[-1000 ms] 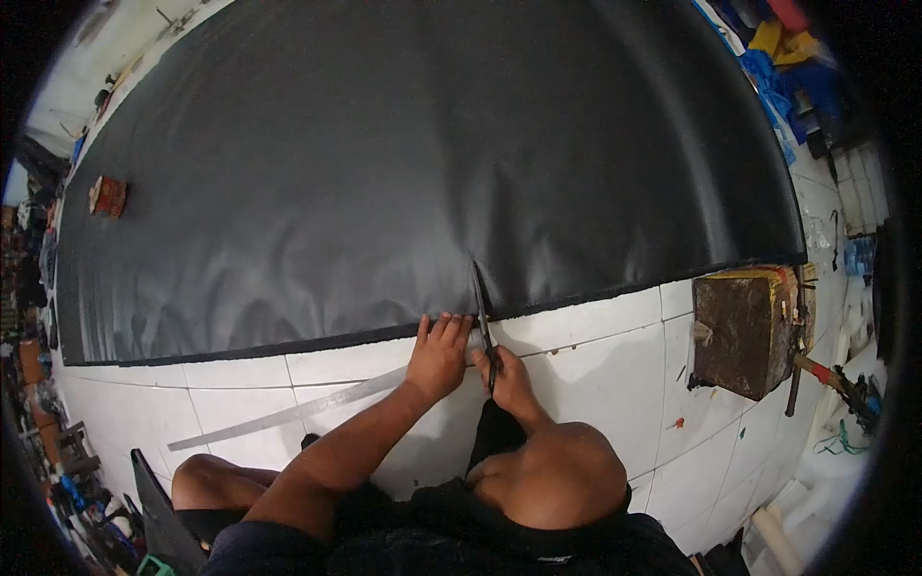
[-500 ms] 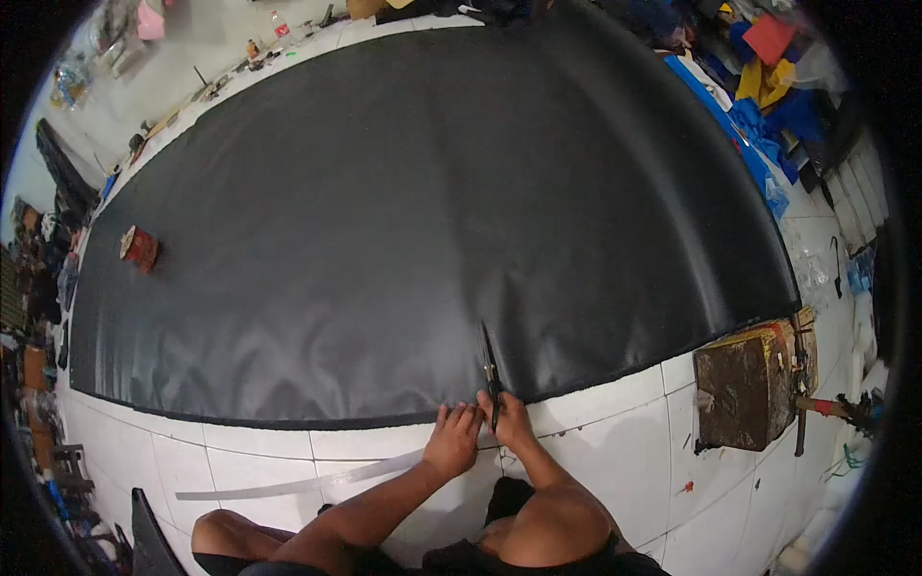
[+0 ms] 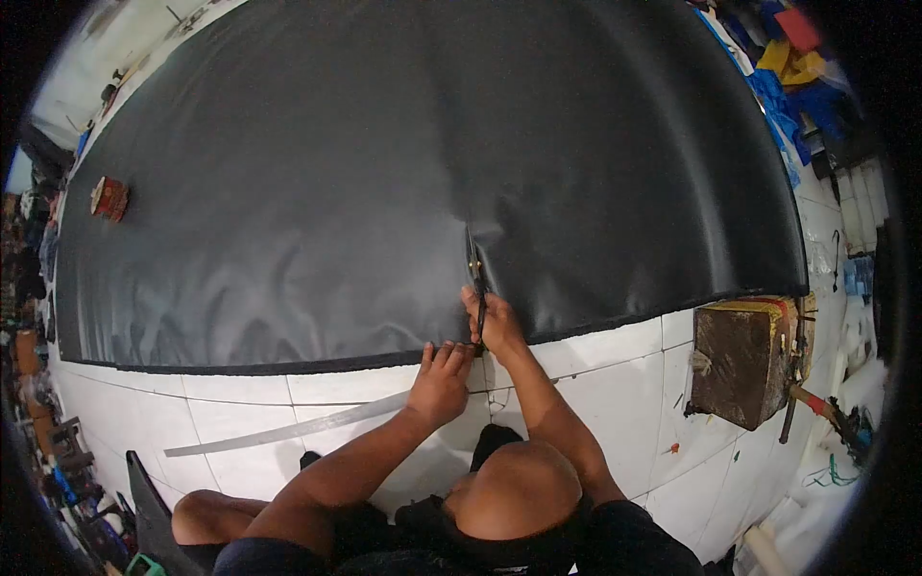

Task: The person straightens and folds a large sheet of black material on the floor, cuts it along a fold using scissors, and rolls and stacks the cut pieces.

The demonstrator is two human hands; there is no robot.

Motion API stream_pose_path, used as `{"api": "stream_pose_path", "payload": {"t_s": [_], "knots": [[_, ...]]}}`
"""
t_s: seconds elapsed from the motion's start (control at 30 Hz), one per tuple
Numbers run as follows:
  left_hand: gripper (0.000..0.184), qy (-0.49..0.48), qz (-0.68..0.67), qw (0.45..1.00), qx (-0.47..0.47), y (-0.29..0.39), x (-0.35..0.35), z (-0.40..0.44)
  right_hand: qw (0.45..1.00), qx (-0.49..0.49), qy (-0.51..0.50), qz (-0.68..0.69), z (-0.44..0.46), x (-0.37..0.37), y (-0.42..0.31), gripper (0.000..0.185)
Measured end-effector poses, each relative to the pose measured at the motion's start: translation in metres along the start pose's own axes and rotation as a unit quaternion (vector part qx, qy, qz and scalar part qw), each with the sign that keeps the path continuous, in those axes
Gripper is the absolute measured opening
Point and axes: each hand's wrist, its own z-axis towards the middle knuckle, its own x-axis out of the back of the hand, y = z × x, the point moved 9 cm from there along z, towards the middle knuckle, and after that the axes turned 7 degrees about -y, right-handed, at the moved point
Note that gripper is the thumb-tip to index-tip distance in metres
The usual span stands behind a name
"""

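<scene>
My right hand (image 3: pixel 492 319) is closed round the dark handles of a pair of scissors (image 3: pixel 474 264). The blades point away from me, over the near part of a large black sheet (image 3: pixel 336 192) spread on the floor. Around the blades the sheet is creased and slightly raised. Just left of the scissors, my left hand (image 3: pixel 443 382) lies at the sheet's near edge with its fingers stretched onto it; its thumb is hidden. A long grey flat strip, like a ruler (image 3: pixel 288 427), runs on the tiles from near my left wrist toward the left.
A small reddish block-like object (image 3: pixel 109 199) sits on the sheet's left side. To the right, a brown box-like block (image 3: pixel 740 365) stands on white tiles (image 3: pixel 615 408) with a hammer-like tool (image 3: pixel 816 403) beside it. Coloured material (image 3: pixel 792 62) is piled at the far right.
My right hand and the scissors have moved forward, farther in over the sheet. My left hand stays by the near edge. The view has tilted down toward my body.
</scene>
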Motion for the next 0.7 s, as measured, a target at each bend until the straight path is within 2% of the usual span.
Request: {"api": "stream_pose_path", "payload": {"t_s": [0.07, 0.27, 0.33, 0.37, 0.5, 0.57, 0.7], "knots": [[0.062, 0.0, -0.011, 1.0, -0.003, 0.0, 0.003, 0.001, 0.998, -0.047, -0.004, -0.036, 0.001, 0.001, -0.006, 0.048], [0.062, -0.013, -0.003, 1.0, 0.017, 0.002, 0.008, 0.011, 0.998, -0.04, -0.042, 0.015, 0.005, 0.001, -0.015, 0.05], [0.068, -0.076, -0.092, 0.99, 0.069, 0.0, 0.018, 0.018, 0.998, -0.053, -0.045, 0.001, -0.001, 0.003, -0.027, 0.051], [0.068, -0.073, -0.094, 0.99, 0.07, 0.002, 0.022, 0.022, 0.997, -0.063, -0.046, -0.011, -0.002, 0.004, -0.032, 0.051], [0.072, -0.075, -0.052, 0.991, 0.095, 0.008, 0.019, 0.028, 0.996, -0.069, -0.045, 0.02, -0.001, 0.01, -0.03, 0.051], [0.07, -0.084, -0.029, 0.991, 0.104, 0.009, 0.011, 0.03, 0.999, -0.035, -0.034, 0.001, 0.006, 0.008, -0.024, 0.05], [0.071, -0.077, -0.025, 0.992, 0.092, 0.009, 0.006, 0.028, 0.999, -0.041, -0.025, 0.005, 0.019, 0.005, -0.026, 0.05]]}}
